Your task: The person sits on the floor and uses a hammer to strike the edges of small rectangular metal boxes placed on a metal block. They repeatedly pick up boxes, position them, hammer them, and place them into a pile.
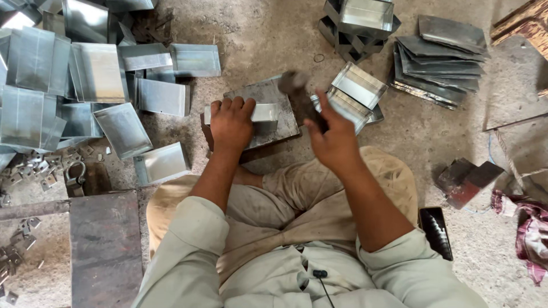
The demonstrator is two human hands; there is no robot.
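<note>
- Left hand [230, 122]: palm down, fingers curled over the far edge of a folded sheet-metal strip [264, 112], pressing it flat; grip closed on the strip.
- Folded sheet-metal strip: lies across a steel block [274, 94] directly ahead of the seated person's knees; its right end juts past the fingers.
- Right hand [334, 137]: closed around the handle of a hammer [297, 91]; the head is blurred, raised above the block's far right corner.
- Steel block: flat grey plate, set at a slight angle; near edge touches the lap, right edge just beside two shallow metal trays [357, 91].
- Tray pile, left [85, 74]: many bent trays, overlapping, crowding the floor up to the block's left side.
- Stacked flat sheets [439, 63]: right rear, well apart from the hands.
- Box stack [362, 20]: beyond the block, at the top edge.
- Concrete floor [257, 34]: bare patch between block and box stack; another bare stretch right of the knee.
- Dark slab [105, 245]: lower left, beside the left sleeve.
</note>
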